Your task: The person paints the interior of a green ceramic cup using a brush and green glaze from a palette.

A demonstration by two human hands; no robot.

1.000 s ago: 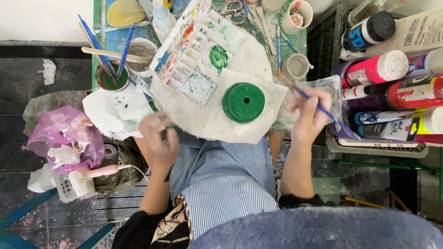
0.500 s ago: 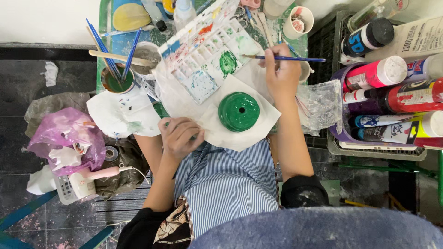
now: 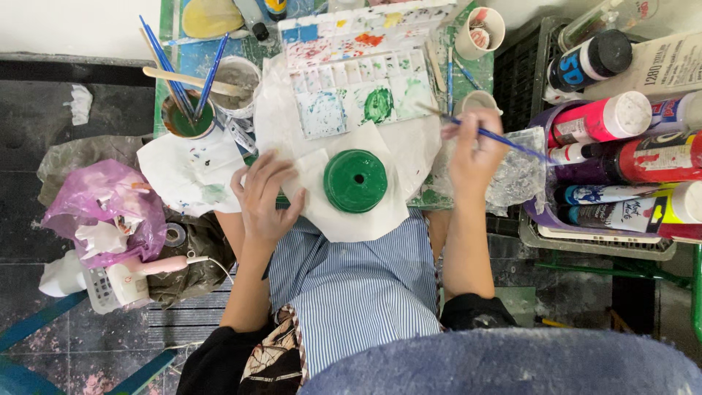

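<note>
On your lap, over the striped blue apron (image 3: 358, 292), a sheet of white paper (image 3: 365, 219) carries the green round lid (image 3: 355, 181), lying flat with its centre hole facing up. Your left hand (image 3: 265, 199) rests with fingers spread and loose on the paper's left edge, just beside the lid and not touching it; its grip is slack and holds nothing. Your right hand (image 3: 474, 155) has its grip closed around a blue-handled paintbrush (image 3: 479, 132). The brush's long axis runs from lower right to upper left: the handle end sticks out past your knuckles toward the paint bottles (image 3: 621, 157), and the bristle tip points at the paint palette (image 3: 358, 73), over its right-hand wells near the green patch. The brush sits above and to the right of the lid, well apart from it.

Room is tight. To the right, the crate (image 3: 585, 241) of bottles crowds your right wrist. To the left, a pink plastic bag (image 3: 102, 208) and another paper sheet fill the floor side. Farther out, a cup of green water (image 3: 186, 117) holding brushes stands left of the palette, and a small paper cup (image 3: 479, 33) sits at its far right corner.
</note>
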